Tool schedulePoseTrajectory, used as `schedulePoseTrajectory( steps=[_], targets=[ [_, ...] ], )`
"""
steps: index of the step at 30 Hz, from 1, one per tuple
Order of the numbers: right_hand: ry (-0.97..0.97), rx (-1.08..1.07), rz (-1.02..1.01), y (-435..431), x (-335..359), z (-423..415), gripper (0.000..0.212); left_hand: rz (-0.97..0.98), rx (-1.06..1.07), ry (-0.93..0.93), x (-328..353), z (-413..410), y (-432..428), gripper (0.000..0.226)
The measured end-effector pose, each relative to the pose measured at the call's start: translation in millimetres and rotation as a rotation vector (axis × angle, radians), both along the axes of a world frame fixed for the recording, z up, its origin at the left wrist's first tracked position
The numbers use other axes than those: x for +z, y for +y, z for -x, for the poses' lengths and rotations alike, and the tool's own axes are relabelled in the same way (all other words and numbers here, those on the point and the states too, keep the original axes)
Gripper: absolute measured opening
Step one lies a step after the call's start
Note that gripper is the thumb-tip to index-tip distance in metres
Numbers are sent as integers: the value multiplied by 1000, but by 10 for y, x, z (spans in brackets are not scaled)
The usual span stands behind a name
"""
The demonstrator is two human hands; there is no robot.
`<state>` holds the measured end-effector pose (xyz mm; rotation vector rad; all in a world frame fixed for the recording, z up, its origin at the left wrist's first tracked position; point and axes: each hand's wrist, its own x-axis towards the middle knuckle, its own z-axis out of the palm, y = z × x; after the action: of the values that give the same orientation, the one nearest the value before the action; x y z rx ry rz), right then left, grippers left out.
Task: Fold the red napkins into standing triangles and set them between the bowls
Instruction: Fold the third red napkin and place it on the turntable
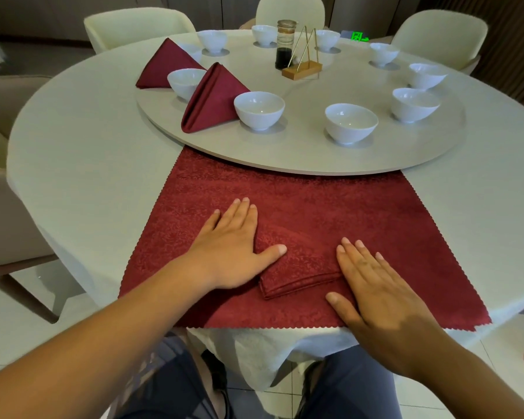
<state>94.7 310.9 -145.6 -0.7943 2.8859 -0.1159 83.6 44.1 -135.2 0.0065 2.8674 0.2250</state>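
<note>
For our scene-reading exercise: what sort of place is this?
Probably a restaurant dining room: a round table with a turntable, bowls set round its rim, and folded napkins standing between some.

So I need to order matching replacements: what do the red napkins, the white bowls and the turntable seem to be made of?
Red napkins: woven cloth, likely damask, slight sheen; a raised pattern and crisp layered folds show. White bowls: glazed ceramic, probably porcelain; glossy highlights inside. Turntable: hard matte beige board, perhaps laminate or stone-look; thin rigid edge, no glare.
</note>
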Motion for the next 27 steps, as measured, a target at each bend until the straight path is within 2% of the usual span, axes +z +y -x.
schedulePoseTrajectory(
  steps=[2, 4, 6, 8, 11, 14, 16, 21, 24, 27],
  targets=[
    [-32, -11, -37, -33, 87, -3, 101, 26, -19, 40, -50, -3, -36, 102],
    [21, -15, -85, -106, 154, 5, 102, 45, -26, 100, -125, -46, -28, 102],
    [168, 21, -78, -255, 245, 7, 91, 56, -28, 146, -170, -66, -23, 99],
    [204, 52, 10, -461, 312, -19, 73, 47, -38, 152, -176, -58, -31, 92],
    [94, 228, -4, -659, 193, -89, 74, 12, -43, 121, -145, -43, -46, 77],
    [52, 240, -42, -524, 8, -174, 69, 3, -36, 83, -131, -26, -56, 64],
    [16, 221, -3, -371, -19, -214, 61, 7, -31, 80, -132, -18, -60, 64],
    [-18, 202, 67, -137, 31, -191, 58, -4, -25, 107, -91, -12, -72, 75],
    [-51, 185, 63, -211, 106, -126, 60, 16, -50, 148, -14, 13, -178, 68],
    [-25, 159, 57, -241, 213, -45, 66, -122, -32, 253, 33, 26, -305, 62]
  ],
)
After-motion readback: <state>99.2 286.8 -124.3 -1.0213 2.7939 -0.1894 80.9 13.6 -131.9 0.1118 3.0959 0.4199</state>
